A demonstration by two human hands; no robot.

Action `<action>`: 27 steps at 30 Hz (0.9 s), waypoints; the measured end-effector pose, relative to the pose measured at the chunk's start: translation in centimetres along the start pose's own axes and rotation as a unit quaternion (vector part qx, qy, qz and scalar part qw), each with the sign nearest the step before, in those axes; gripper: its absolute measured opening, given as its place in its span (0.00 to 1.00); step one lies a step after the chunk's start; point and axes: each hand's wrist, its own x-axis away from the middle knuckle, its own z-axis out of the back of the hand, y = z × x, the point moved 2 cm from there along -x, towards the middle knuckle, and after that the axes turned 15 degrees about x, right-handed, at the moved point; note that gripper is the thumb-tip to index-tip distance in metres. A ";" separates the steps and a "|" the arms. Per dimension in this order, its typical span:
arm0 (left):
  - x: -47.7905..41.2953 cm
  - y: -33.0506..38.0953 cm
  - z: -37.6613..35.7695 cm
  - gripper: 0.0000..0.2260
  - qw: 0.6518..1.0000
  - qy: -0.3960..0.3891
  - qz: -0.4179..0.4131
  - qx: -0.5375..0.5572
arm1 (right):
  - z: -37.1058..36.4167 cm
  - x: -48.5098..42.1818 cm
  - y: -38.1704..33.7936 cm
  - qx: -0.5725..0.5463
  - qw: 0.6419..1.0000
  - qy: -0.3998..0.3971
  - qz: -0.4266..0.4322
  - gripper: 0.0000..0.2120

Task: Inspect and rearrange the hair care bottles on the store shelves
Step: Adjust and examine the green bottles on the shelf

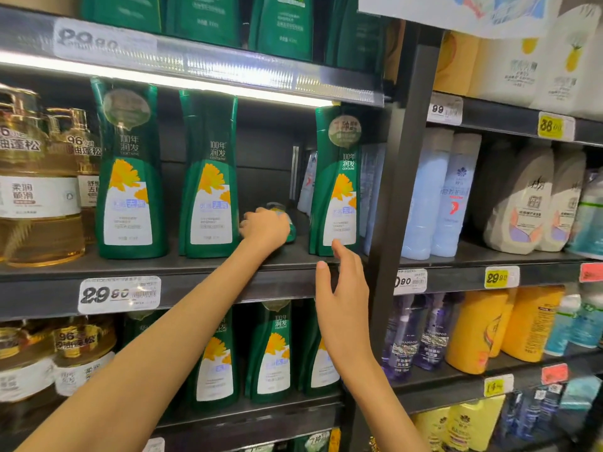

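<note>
Presently in view: a store shelf bay of hair care bottles is seen from head height, with two bare arms reaching in.
Middle shelf (195, 265): three tall green bottles are stood along its front edge, a left green bottle (129, 177), a middle green bottle (210, 177) and a right green bottle (337, 190) near the right end. A gap is left between the last two.
Tipped bottle (290, 234): a green bottle appears to be lying on its side in that gap, set back from the front edge and mostly hidden by the hand on it.
Left hand (266, 228): its fingers are curled over the tipped bottle, which is gripped from the front.
Right hand (342, 288): it is held open, fingers loosely spread, with nothing in it. It is raised at the shelf's front edge, fingertips close to the base of the right green bottle. Whether they touch cannot be told.
Step in hand: the tipped bottle is judged to be about to be righted in the gap.
Doing it well: the bottle should be drawn toward the front edge before it is tilted up, so that neither neighbour is knocked. The right green bottle could be steadied with the free hand, and the label should be turned outward.
Nearby: golden bottles (36, 177) are stood at the shelf's left end.
</note>
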 end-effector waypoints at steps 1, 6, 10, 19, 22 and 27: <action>-0.2 0.0 -0.1 0.29 1.000 -0.002 0.008 0.001 | 0.1 0.2 0.0 -0.001 1.000 -0.004 -0.001 0.20; 0.3 0.3 0.1 0.29 0.999 -0.020 -0.003 -0.025 | 0.6 0.9 0.3 0.000 0.999 -0.026 -0.020 0.20; 1.9 0.8 0.3 0.29 0.998 -0.008 -0.030 -0.063 | 1.0 1.0 0.2 -0.020 0.999 -0.028 -0.037 0.20; 6.8 1.5 2.3 0.30 0.990 -0.007 -0.079 -0.115 | 0.9 0.8 0.3 -0.113 0.988 -0.019 -0.103 0.10; 9.4 1.3 3.4 0.28 0.991 -0.005 -0.085 -0.106 | 0.1 0.4 -0.1 -0.240 0.943 -0.120 -0.198 0.13; 13.7 0.3 5.6 0.23 0.994 -0.014 -0.111 -0.013 | -0.2 -0.5 -1.1 -0.453 0.805 -0.311 -0.224 0.23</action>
